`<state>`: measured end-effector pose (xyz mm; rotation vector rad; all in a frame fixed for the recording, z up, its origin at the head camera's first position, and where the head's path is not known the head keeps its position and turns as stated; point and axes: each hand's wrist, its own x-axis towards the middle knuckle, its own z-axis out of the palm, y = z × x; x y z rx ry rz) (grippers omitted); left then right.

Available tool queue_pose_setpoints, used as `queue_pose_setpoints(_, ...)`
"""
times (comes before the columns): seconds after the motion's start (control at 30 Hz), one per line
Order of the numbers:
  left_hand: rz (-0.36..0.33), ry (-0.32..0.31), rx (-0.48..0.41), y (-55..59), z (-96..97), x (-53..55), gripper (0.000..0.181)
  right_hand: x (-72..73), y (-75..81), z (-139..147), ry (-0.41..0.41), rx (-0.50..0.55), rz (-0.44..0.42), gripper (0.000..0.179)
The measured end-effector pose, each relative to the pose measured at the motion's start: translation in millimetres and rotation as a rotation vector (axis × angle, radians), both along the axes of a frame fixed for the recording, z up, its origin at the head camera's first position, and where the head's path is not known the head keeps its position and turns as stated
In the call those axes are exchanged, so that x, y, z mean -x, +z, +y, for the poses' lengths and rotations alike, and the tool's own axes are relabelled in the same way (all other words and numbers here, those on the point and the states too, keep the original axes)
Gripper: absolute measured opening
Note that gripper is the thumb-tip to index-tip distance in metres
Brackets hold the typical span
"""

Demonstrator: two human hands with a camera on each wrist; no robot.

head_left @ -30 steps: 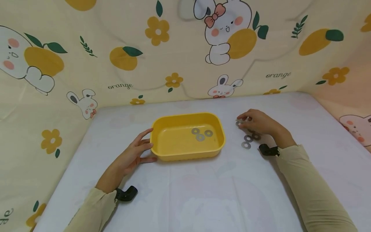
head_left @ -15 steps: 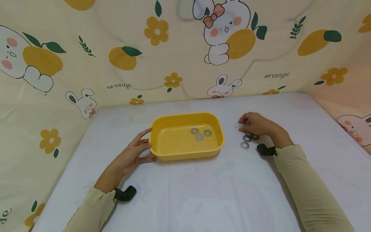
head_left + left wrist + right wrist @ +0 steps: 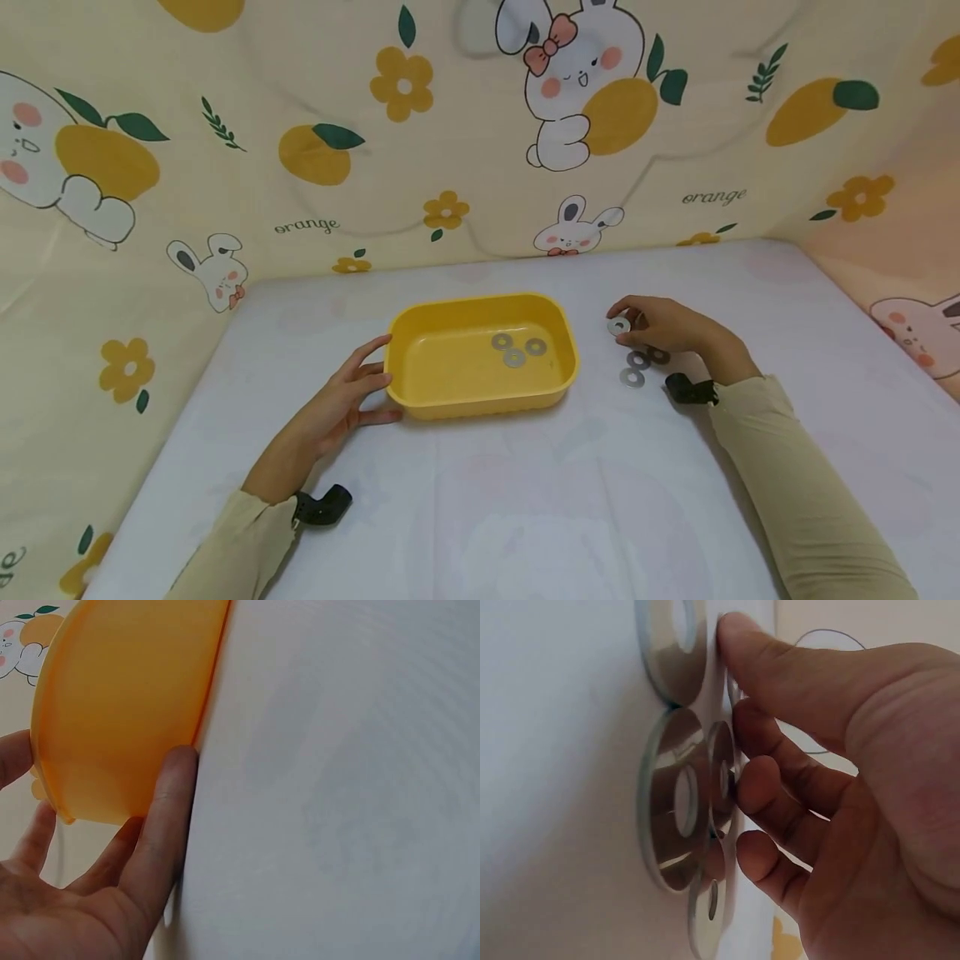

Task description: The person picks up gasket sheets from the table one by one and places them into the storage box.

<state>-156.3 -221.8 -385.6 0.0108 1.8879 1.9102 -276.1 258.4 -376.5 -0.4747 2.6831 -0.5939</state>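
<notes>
In the head view, my left hand [image 3: 333, 412] rests against the left end of a yellow plastic basin [image 3: 442, 400]. Its fingers are spread along the end, and the left wrist view has the thumb lying along the basin's wall [image 3: 120, 750] low by the table. Several flat metal washers are about: three lie inside the basin, one of them a grey washer [image 3: 507, 358] toward its right. My right hand [image 3: 663, 325] pinches a washer [image 3: 611, 328] between thumb and fingertips. Just below that hand lie loose washers [image 3: 632, 384], and the right wrist view has a washer [image 3: 656, 825] lying beside the fingers.
A white cloth [image 3: 510, 500] covers the table. Behind it rises a cream curtain [image 3: 465, 150] printed with rabbits and oranges. Each wrist wears a black camera; the left camera [image 3: 322, 505] sits close to the table.
The right hand has drawn slightly toward the person, and the washer in its fingers now faces the head view more fully. The left hand and basin have kept their places.
</notes>
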Motion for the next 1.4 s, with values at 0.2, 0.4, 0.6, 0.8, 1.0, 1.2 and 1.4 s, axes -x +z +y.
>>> queue_pose_setpoints(0.2, 0.015, -0.015, -0.005, -1.0, 0.5, 4.9, 0.065, -2.3, 3.7, 1.2, 0.007, 0.005, 0.013, 0.039)
queue_pose_setpoints(0.4, 0.009, -0.019, -0.010, -1.9, 2.0, 7.5, 0.065, -3.1, 3.4, 4.3, 0.004, -0.009, 0.032, 0.038)
queue_pose_setpoints(0.6, 0.003, -0.012, -0.011, -3.4, 2.5, 7.0, 0.065, -0.9, 1.5, 4.0, -0.028, -0.002, 0.031, 0.038)
queue_pose_setpoints(0.8, 0.002, -0.002, -0.010, -4.0, 1.7, 4.7, 0.065, 1.4, -1.8, 1.2, -0.044, 0.022, 0.143, 0.039)
queue_pose_setpoints(1.0, 0.005, -0.003, -0.012, -3.5, 1.3, 3.2, 0.065, -0.1, 2.5, -2.2, -0.063, 0.045, 0.233, 0.037)
queue_pose_setpoints(1.2, 0.002, -0.004, -0.014, -4.0, 0.2, 3.6, 0.065, -0.1, 6.3, -5.8, -0.078, 0.058, 0.229, 0.040)
queue_pose_setpoints(1.4, 0.005, -0.003, -0.009, -3.9, -0.4, 3.5, 0.065, -0.5, 7.5, -7.5, -0.065, 0.098, 0.276, 0.037)
